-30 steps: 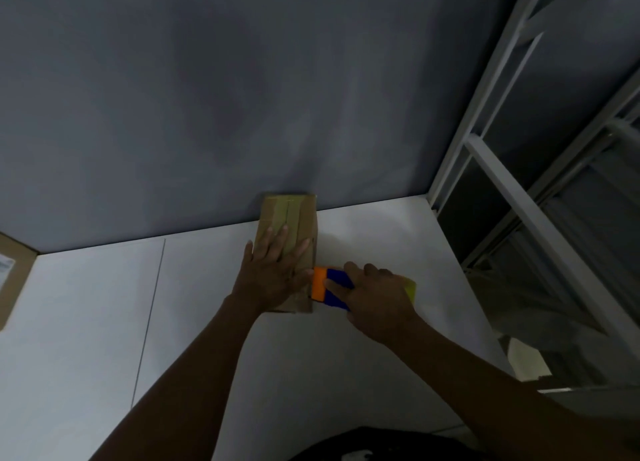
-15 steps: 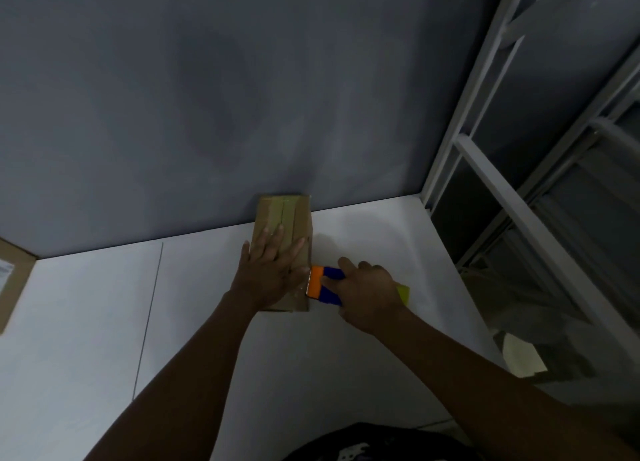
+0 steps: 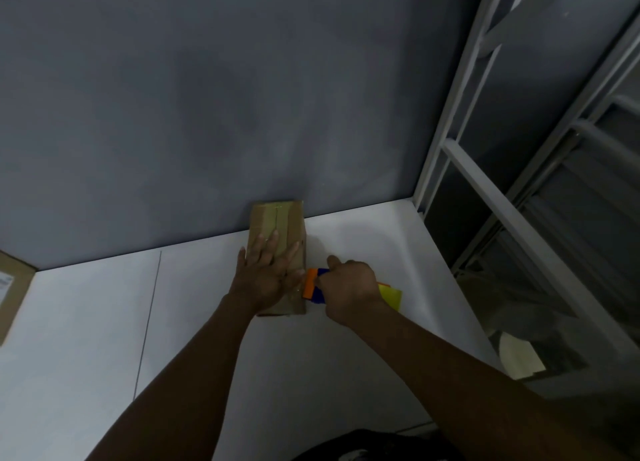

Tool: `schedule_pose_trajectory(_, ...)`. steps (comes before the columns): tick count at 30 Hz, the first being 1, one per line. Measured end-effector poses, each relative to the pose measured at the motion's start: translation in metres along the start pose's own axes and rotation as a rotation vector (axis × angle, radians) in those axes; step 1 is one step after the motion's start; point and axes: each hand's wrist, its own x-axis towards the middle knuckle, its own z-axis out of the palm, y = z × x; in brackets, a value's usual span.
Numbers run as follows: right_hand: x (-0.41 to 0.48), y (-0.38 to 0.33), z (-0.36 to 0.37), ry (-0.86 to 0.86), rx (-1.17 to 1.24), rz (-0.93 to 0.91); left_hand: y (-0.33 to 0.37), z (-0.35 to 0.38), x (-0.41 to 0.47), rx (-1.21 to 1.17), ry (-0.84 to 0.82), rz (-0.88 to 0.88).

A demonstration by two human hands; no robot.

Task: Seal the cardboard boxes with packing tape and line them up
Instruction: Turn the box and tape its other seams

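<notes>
A small brown cardboard box [image 3: 292, 223] stands on the white table [image 3: 194, 322] against the grey wall, with a strip of tape along its top seam. My left hand [image 3: 266, 273] lies flat on the box's top with fingers spread. My right hand [image 3: 349, 287] grips a blue and orange tape dispenser [image 3: 313, 284] with a yellowish tape roll [image 3: 391, 296], held against the box's right side near its front corner.
Another cardboard box [image 3: 12, 294] with a white label shows at the far left edge. A white metal frame [image 3: 467, 169] rises beyond the table's right edge. A thin seam [image 3: 149, 322] runs across the tabletop.
My right hand has shifted the dispenser slightly left against the box's side. My left hand stays flat on the box top.
</notes>
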Motion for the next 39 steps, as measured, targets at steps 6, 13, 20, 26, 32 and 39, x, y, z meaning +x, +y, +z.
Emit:
schedule_pose_trajectory(6,-0.008,-0.007,-0.001,-0.015,0.163,0.083,0.001,-0.001,0.001,-0.055,-0.028,-0.027)
schedule_pose_trajectory(13,-0.017,0.011,0.05,-0.101,0.318,0.25,-0.005,-0.001,-0.005,-0.042,0.018,0.039)
schedule_pose_trajectory(20,-0.017,0.042,0.088,-0.106,0.3,0.108,-0.008,0.002,-0.003,0.038,0.045,0.105)
schedule_pose_trajectory(26,-0.012,0.057,0.103,0.22,1.063,0.416,-0.007,0.009,-0.008,-0.005,0.057,0.033)
schedule_pose_trajectory(32,-0.001,0.076,0.113,0.149,1.539,0.72,0.007,0.008,-0.016,-0.03,0.079,-0.06)
schedule_pose_trajectory(39,0.001,0.094,0.139,0.016,1.695,0.752,0.013,0.003,-0.023,-0.072,0.127,-0.04)
